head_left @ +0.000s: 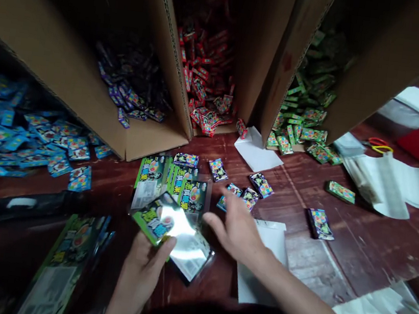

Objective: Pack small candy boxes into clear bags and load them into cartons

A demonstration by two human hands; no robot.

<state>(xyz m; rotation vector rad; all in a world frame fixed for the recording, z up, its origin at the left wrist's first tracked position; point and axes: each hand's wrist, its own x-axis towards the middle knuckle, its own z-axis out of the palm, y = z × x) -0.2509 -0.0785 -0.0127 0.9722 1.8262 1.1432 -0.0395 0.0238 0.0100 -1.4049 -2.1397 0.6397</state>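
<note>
My left hand is closed on a glossy printed plastic pouch, green and black with a bright glare across it, thumb on top. My right hand reaches over the table with thumb and forefinger apart. By its fingertips lie several small candy packets, purple and black, and one bluish packet partly under the fingers. Whether the fingers touch them I cannot tell. Beyond the held pouch, more green and black pouches lie overlapping, with one packet on top.
Open cardboard boxes spill purple packets, red packets and green packets. Blue packets pile up at left. A pouch stack lies front left, white paper beside my right forearm, yellow-handled scissors far right.
</note>
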